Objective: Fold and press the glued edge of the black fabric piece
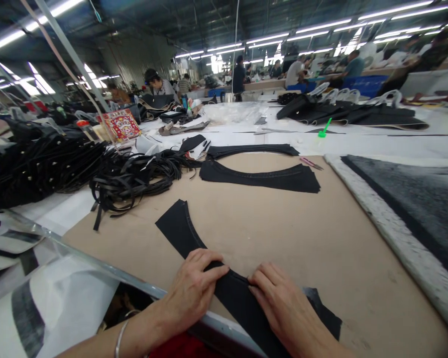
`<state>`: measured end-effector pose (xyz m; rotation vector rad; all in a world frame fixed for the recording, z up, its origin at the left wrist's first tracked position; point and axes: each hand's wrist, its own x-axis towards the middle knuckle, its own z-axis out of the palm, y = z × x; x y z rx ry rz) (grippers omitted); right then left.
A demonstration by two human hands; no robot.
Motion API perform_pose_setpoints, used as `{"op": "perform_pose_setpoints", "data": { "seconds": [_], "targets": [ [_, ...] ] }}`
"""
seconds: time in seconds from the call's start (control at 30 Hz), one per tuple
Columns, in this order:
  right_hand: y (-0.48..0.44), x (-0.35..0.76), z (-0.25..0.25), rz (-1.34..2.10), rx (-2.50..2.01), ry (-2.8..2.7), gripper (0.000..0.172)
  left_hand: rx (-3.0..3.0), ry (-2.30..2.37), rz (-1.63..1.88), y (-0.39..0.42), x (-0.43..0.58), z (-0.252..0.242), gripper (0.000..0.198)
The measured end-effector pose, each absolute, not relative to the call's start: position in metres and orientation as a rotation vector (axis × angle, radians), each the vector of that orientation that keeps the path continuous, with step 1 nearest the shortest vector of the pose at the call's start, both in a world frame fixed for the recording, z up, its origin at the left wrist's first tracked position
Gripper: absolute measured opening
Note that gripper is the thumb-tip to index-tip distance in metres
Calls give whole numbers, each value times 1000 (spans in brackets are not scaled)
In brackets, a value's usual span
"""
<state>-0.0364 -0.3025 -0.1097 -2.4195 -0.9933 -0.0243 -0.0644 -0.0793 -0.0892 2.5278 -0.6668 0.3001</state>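
Note:
A curved black fabric piece (227, 293) lies slantwise on the tan board, running over its near edge. Along the inner curve its rim appears folded over. My left hand (197, 281) rests on that rim, fingers bent and thumb pressed along the edge. Close by on the right, my right hand (278, 301) pinches the same rim between thumb and curled fingers. Part of the piece is hidden beneath both hands. Beyond them lie more curved black pieces, a wider stack (261, 179) and a narrower one (252, 149). Another dark end (324, 311) shows beside my right wrist.
Black straps (134, 179) lie tangled at the left, near a large black pile (33, 164). Pink-handled snips (311, 163) and a green-tipped bottle (324, 130) sit farther back. A grey-black padded slab (414, 209) borders the right. Co-workers sit in the background.

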Motion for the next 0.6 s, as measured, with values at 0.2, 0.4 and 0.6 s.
{"op": "perform_pose_setpoints", "data": {
  "seconds": [0.2,0.4,0.6],
  "targets": [
    [-301,-36,-106,-13,-2473,-940,13,2449,-635,145,-109,-60,-90,33],
    [-302,-33,-88,119,-2502,-867,12,2442,-573,-4,-116,-48,-85,33],
    [-304,-27,-80,273,-2470,-786,14,2473,-593,-58,-117,-46,-77,30]
  ]
}}
